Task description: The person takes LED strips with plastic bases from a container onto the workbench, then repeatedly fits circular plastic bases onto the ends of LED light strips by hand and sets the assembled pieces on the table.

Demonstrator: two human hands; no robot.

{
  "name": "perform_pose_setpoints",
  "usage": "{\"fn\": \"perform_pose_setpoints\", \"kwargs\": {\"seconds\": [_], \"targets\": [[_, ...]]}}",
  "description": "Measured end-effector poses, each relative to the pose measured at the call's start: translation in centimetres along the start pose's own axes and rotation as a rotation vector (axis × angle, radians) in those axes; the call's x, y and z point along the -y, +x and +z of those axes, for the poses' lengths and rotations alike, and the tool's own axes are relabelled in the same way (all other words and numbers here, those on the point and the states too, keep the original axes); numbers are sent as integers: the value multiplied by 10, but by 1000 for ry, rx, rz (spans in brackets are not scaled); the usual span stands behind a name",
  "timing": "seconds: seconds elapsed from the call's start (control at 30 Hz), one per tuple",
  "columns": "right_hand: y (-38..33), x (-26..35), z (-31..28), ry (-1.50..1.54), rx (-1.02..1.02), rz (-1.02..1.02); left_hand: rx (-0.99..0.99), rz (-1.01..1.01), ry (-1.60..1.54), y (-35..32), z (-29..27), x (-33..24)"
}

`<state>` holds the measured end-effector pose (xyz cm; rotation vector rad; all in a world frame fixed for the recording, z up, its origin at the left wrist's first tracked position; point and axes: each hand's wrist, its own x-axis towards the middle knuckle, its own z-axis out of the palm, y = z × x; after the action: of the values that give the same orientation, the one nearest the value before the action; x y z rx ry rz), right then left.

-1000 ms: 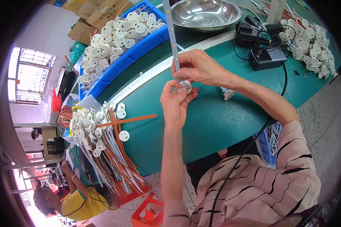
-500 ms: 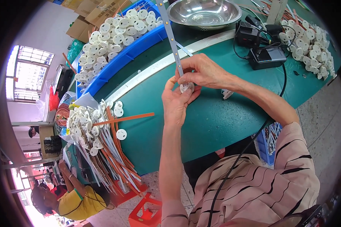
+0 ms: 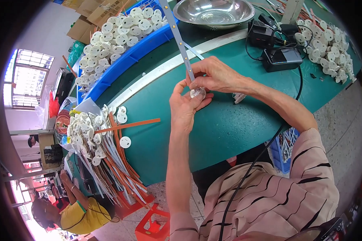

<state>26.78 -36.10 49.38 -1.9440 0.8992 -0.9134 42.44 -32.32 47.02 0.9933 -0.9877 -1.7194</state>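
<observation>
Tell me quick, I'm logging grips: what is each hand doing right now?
Left hand: closed on a small round white disc.
Right hand: pinching the lower end of a long LED strip.

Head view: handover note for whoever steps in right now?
Left hand: holds a small round white disc at its fingertips.
Right hand: pinches a long thin light strip near its lower end, which sits at the disc.
Supplies: loose discs in the blue tray, more at the table's right end, strips and discs piled at the left.
Done: strip brought to the disc.
Left: whether they are joined cannot be told.
</observation>
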Motion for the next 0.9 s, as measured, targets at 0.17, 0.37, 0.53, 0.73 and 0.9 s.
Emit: {"fn": "perform_pose_setpoints", "kwargs": {"seconds": [0.17, 0.37, 0.53, 0.73, 0.9], "targets": [[-4, -1, 1, 41, -24, 26, 1, -16, 27, 1, 1, -1], [-6, -1, 2, 71, -49, 12, -8, -15, 27, 1, 0, 0], [-7, -2, 2, 108, -58, 19, -16, -20, 42, 1, 0, 0], [-7, -4, 4, 82, -58, 12, -21, -17, 48, 2, -1, 2], [-8, -6, 7, 86, -83, -29, -25, -22, 57, 2, 1, 1]]}}
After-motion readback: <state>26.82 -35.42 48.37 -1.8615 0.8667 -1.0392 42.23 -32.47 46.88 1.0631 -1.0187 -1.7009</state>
